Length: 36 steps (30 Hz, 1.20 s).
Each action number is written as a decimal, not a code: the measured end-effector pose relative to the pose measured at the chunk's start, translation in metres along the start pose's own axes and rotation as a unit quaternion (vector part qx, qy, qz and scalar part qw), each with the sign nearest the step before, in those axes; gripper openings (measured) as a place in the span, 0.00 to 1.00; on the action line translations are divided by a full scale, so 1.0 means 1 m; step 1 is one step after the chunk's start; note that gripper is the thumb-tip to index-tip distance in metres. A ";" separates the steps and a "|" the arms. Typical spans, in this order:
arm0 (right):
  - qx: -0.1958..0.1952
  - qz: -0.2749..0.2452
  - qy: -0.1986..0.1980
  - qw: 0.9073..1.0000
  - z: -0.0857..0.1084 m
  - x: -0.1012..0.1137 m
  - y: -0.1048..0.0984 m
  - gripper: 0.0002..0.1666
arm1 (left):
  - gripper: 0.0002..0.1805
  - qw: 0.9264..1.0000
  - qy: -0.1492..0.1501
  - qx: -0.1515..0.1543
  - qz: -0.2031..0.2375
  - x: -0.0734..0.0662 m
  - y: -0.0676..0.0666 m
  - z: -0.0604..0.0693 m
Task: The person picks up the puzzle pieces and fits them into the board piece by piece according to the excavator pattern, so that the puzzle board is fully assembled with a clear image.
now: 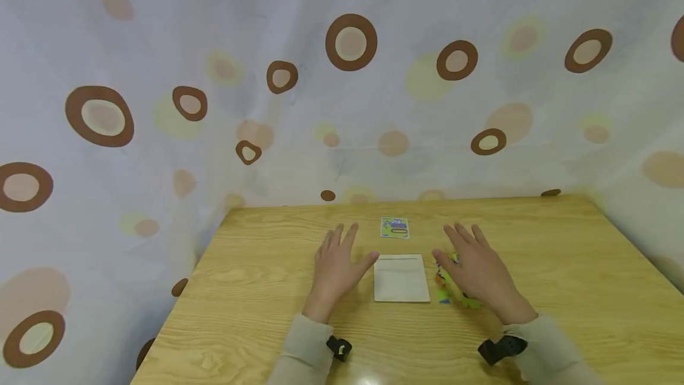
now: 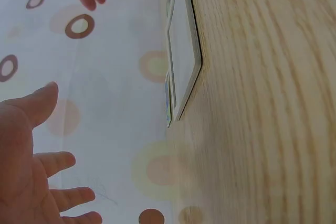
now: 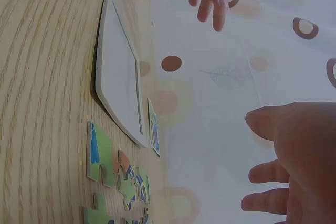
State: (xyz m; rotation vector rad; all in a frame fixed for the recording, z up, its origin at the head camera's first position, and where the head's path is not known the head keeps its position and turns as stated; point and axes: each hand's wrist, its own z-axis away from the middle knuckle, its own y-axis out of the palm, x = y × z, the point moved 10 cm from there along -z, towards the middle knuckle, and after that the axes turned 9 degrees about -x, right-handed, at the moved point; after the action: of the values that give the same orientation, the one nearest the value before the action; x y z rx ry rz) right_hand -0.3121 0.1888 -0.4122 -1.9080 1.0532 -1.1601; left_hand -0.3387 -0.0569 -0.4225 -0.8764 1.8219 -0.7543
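A white square puzzle tray (image 1: 401, 278) with a raised rim lies on the table between my two hands. My left hand (image 1: 336, 266) hovers to its left, fingers spread and holding nothing. On the other side my right hand (image 1: 479, 272) is held above several jigsaw pieces (image 1: 443, 294), its fingers extended and nothing in them. In the right wrist view the green pieces (image 3: 101, 156) lie loose beside the tray (image 3: 118, 66), printed with blue and orange patches. The right hand hides part of them in the head view. Behind the tray lies a small colourful picture card (image 1: 395, 227).
The wooden table (image 1: 256, 290) reaches back to a pale curtain (image 1: 299, 135) with brown and yellow circles, which also hangs along both sides. Dark bands (image 1: 339, 348) are strapped at both wrists, over light sleeves (image 1: 307, 349).
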 end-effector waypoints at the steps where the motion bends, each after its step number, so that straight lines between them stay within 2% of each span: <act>1: -0.001 -0.015 0.001 1.000 0.000 0.000 0.000 0.43 | 0.43 1.000 0.000 0.003 0.009 0.001 0.001 0.000; 5: -0.012 -0.073 -0.006 0.997 -0.004 0.001 -0.002 0.37 | 0.40 0.999 0.001 0.011 0.048 0.001 0.005 -0.002; 10: -0.019 -0.117 -0.024 0.993 -0.015 -0.001 -0.005 0.32 | 0.36 0.994 -0.008 0.028 0.109 0.002 0.012 -0.015; 19: -0.020 -0.122 -0.027 0.992 -0.015 -0.011 0.000 0.27 | 0.32 0.980 -0.041 0.072 0.182 0.011 0.032 -0.019; 25: -0.017 -0.124 -0.028 0.992 -0.016 -0.019 0.005 0.24 | 0.31 0.968 -0.054 0.102 0.225 0.013 0.043 -0.020; 36: 0.021 -0.131 -0.010 0.991 -0.022 -0.030 0.018 0.23 | 0.27 0.958 -0.079 0.117 0.251 0.025 0.057 -0.021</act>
State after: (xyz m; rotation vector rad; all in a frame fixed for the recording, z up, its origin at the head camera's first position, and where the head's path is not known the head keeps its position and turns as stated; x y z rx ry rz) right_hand -0.3457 0.2040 -0.4297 -2.0645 0.7769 -1.2923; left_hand -0.3793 -0.0434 -0.4722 -0.2854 1.6697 -0.5389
